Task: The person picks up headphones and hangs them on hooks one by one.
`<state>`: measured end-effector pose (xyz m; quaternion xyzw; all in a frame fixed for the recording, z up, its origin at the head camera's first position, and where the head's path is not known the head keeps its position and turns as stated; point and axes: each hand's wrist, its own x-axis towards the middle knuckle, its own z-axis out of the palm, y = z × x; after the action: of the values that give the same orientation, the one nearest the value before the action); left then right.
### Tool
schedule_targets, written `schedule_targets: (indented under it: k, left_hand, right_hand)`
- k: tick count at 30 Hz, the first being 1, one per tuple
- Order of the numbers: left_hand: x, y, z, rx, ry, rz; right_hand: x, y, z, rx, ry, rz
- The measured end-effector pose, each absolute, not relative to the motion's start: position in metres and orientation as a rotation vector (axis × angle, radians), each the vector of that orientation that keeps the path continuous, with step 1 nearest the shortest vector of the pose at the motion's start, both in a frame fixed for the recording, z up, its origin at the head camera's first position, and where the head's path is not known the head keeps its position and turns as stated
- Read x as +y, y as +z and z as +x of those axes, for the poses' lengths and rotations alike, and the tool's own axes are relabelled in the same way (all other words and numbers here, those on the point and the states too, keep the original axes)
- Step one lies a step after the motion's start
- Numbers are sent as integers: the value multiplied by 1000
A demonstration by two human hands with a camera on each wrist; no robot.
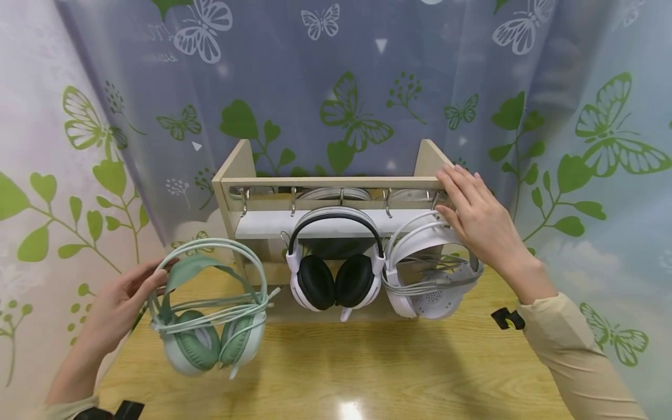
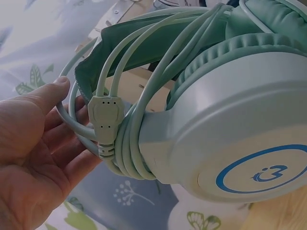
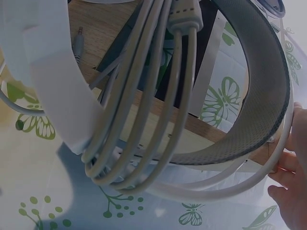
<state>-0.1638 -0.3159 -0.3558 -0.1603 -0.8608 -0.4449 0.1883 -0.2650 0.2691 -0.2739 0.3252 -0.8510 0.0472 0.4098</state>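
Observation:
My left hand (image 1: 118, 306) holds pale green headphones (image 1: 244, 341) by the side of their thin double headband, thumb in front and fingers behind. Their cable is wound in loops across the ear cups, and in the left wrist view a cable connector (image 2: 106, 117) lies close to the fingers. The right hand (image 1: 480, 219) rests with extended fingers on the right end of a wooden rack (image 1: 325, 183). Under that hand hang white headphones (image 1: 446, 294) with a bundled grey cable (image 3: 158, 96); the hand partly covers their headband top.
White headphones with black ear pads (image 1: 317, 283) hang at the rack's middle. Metal hooks (image 1: 293, 201) line the rack's front, with a white shelf (image 1: 268, 223) behind. The rack stands on a wood-grain table (image 1: 336, 361), before a butterfly-patterned curtain (image 1: 294, 87).

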Motion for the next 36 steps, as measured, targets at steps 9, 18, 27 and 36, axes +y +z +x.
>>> schedule_targets:
  k: [9,18,27,36]
  left_hand:
    - [-310,-345,-167,-2440,-1202,-429]
    - [-304,-337,-168,-2396,-1207,-455]
    - [-298,-331,-167,-2359,-1216,-464]
    - [-296,-325,-164,-2342,-1220,-446]
  right_hand:
    - [269,-274,-264,-2146,124,818]
    - [268,-273,-264,-2142,134,820]
    - [267,-273,-264,-2118,129,828]
    - [268,-274,-264,-2128,134,827]
